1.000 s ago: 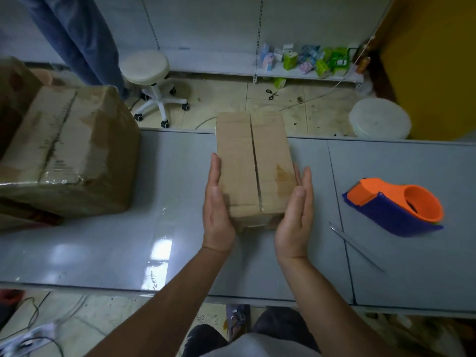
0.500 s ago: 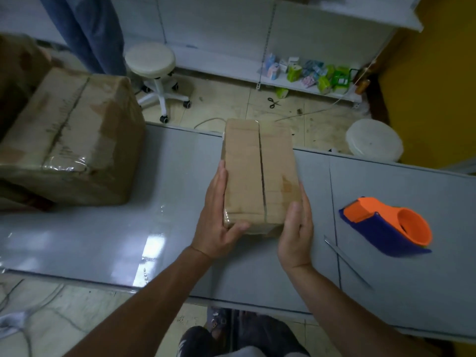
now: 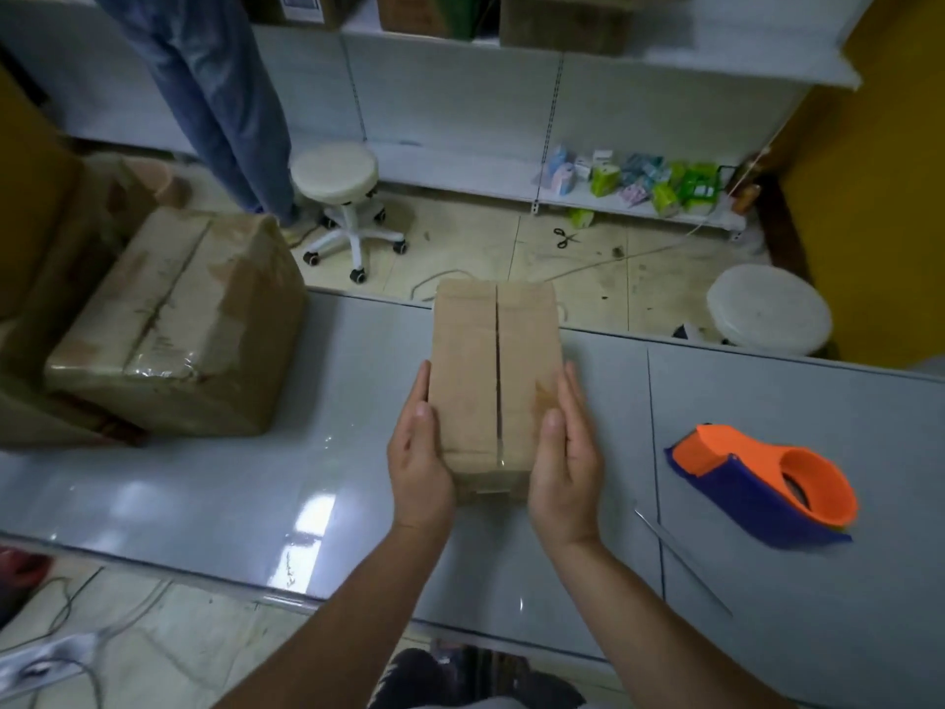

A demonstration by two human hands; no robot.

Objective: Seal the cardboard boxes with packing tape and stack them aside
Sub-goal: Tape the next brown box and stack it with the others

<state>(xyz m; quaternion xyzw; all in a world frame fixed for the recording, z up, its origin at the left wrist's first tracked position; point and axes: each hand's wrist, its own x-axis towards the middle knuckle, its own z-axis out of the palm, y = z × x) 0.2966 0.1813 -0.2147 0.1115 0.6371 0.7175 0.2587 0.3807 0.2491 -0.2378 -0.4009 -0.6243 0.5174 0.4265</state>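
Note:
A small brown cardboard box (image 3: 493,360) lies lengthwise on the grey table (image 3: 215,483), its two top flaps meeting along a dark open seam. My left hand (image 3: 417,458) presses flat against the box's near left side and my right hand (image 3: 562,452) against its near right side, so both hands clasp it. An orange and blue tape dispenser (image 3: 762,483) rests on the table to the right, apart from my hands.
A large taped cardboard box (image 3: 174,324) sits at the table's left end. A thin metal strip (image 3: 680,560) lies near the dispenser. Beyond the table are a white wheeled stool (image 3: 337,197), a round white stool (image 3: 769,309), a person's legs in jeans (image 3: 225,89) and shelves.
My left thumb has come off the box's top and both palms now lie flat on its sides. The view has tilted up, showing more of the floor and shelves.

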